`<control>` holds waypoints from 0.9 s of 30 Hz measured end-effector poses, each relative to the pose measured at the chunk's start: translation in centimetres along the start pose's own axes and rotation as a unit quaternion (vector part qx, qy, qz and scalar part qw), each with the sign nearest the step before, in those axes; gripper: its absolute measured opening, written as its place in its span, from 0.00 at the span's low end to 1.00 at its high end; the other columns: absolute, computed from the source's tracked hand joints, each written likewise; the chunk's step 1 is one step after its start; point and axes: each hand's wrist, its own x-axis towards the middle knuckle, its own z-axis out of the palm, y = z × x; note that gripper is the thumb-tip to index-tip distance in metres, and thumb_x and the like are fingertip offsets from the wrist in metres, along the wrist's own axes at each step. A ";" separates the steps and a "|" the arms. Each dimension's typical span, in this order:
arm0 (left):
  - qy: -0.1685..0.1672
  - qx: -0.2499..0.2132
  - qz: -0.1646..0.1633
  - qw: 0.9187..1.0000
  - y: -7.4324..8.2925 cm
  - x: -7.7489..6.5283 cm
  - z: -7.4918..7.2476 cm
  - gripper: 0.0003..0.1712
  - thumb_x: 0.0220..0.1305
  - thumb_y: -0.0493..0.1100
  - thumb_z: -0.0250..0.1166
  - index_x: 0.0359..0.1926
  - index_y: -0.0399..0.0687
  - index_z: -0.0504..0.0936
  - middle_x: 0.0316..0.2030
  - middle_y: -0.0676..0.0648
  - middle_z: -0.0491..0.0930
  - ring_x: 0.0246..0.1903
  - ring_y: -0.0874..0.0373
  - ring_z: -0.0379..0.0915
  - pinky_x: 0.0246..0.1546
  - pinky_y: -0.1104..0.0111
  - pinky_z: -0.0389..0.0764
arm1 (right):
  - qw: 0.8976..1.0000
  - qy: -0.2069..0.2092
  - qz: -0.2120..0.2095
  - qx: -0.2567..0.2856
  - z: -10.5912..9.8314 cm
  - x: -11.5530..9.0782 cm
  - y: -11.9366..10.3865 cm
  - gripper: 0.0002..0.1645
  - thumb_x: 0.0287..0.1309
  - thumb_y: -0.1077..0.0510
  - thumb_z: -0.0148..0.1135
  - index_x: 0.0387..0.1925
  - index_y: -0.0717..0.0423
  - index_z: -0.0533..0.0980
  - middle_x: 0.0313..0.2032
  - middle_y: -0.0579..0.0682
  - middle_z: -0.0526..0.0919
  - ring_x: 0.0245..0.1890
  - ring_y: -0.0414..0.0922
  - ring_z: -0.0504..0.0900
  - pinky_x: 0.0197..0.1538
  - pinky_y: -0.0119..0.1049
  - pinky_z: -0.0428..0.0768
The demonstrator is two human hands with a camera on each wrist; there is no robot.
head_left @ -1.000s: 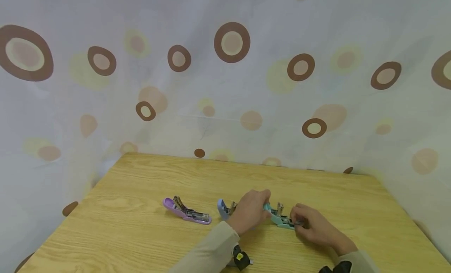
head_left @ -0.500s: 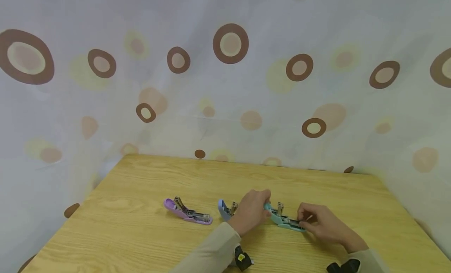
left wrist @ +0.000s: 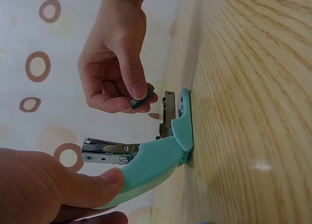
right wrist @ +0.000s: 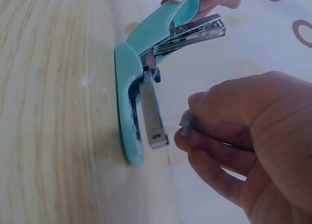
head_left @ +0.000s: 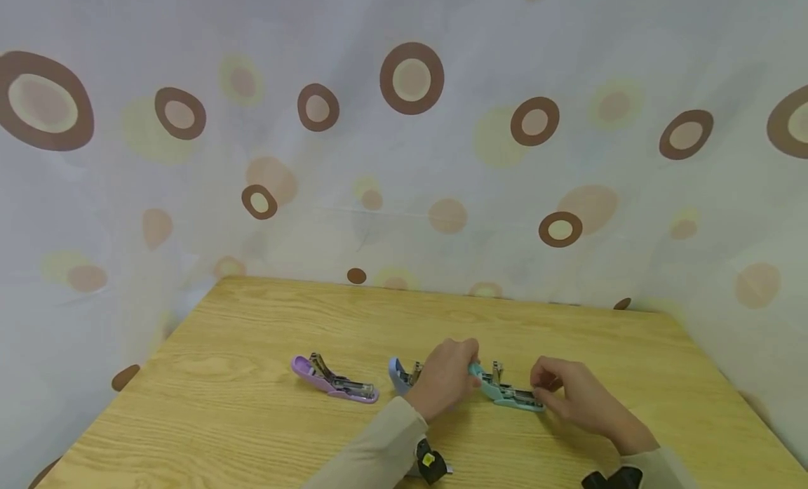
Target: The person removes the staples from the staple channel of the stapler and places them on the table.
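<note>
A teal stapler (head_left: pixel 516 404) lies on the table with its top folded back and its metal magazine exposed. My left hand (head_left: pixel 445 379) grips the raised top cover, thumb against the teal plastic (left wrist: pixel 151 163) in the left wrist view. Between thumb and forefinger, my right hand (head_left: pixel 581 399) pinches a short dark-grey strip of staples (left wrist: pixel 141 100). In the right wrist view that strip (right wrist: pixel 187 123) is apart from the magazine (right wrist: pixel 153 112), just off its front end. The other right fingers are loosely curled beneath.
Left of the hands, a purple stapler (head_left: pixel 320 382) lies opened out on the wooden table (head_left: pixel 252 426). A blue stapler (head_left: pixel 398 375), also opened, is partly hidden behind my left hand. A patterned curtain (head_left: pixel 404 173) hangs behind the table.
My right hand has shifted slightly right along the teal stapler, uncovering more of its front end. My left hand keeps its hold on the top cover, nearly still.
</note>
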 end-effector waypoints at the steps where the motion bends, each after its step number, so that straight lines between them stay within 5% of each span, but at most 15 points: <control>1: 0.002 0.001 0.002 1.000 0.0 0.0 0.0 0.12 0.53 0.41 0.74 0.32 0.46 0.77 0.31 0.50 0.83 0.25 0.65 0.75 0.24 0.80 0.72 | 1.000 -0.001 -0.002 0.001 -0.1 0.0 -0.2 0.11 0.55 0.68 0.65 0.32 0.49 0.75 0.30 0.40 0.80 0.30 0.31 0.79 0.31 0.31 0.80; 11: 0.022 0.006 0.028 0.999 -0.3 0.0 0.2 0.13 0.52 0.39 0.74 0.30 0.46 0.75 0.26 0.51 0.81 0.21 0.66 0.73 0.20 0.80 0.68 | 0.995 -0.079 -0.022 0.050 0.4 0.8 -3.3 0.05 0.59 0.67 0.61 0.35 0.55 0.80 0.33 0.47 0.84 0.31 0.34 0.82 0.33 0.29 0.80; 27: 0.005 0.015 0.021 1.000 -0.3 0.0 -0.1 0.14 0.54 0.39 0.73 0.31 0.47 0.72 0.25 0.52 0.78 0.21 0.66 0.70 0.20 0.78 0.67 | 0.986 -0.156 -0.052 0.019 4.9 1.7 -7.8 0.12 0.56 0.66 0.61 0.27 0.46 0.82 0.28 0.32 0.81 0.28 0.24 0.74 0.32 0.24 0.76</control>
